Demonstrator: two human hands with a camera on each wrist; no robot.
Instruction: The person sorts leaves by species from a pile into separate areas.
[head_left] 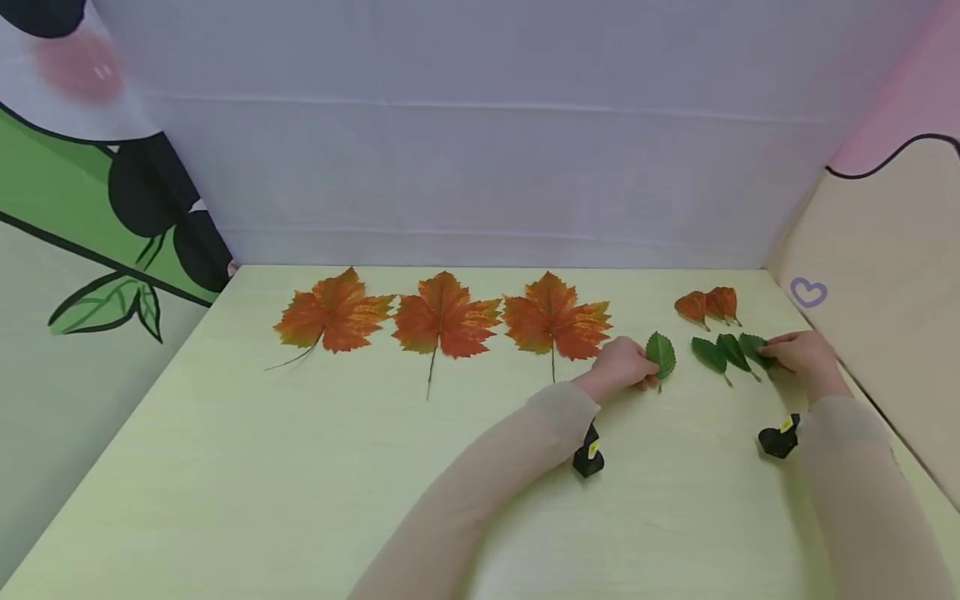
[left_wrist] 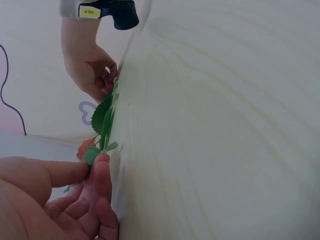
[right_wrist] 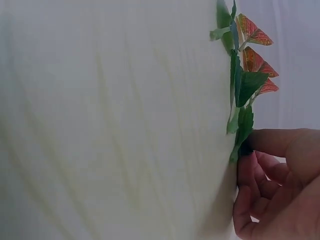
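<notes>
Between thumb and fingers my left hand (head_left: 621,365) pinches a green serrated leaf (head_left: 661,357), held just left of a short row of green leaves. The pinch shows closely in the left wrist view, where the leaf (left_wrist: 91,155) is partly covered by the fingertips. At the right end of that row, my right hand (head_left: 806,357) pinches the edge of another green leaf (head_left: 753,350). Beside it lie two more, a middle green leaf (head_left: 732,352) and a left green leaf (head_left: 709,357). Behind them sit small orange leaves (head_left: 722,305), overlapping.
Three large orange maple leaves, a left one (head_left: 330,312), a middle one (head_left: 444,317) and a right one (head_left: 553,317), line the back of the pale table (head_left: 300,483). A pale cloth wall (head_left: 487,183) rises behind. Black wrist devices (head_left: 780,437) hang at both cuffs.
</notes>
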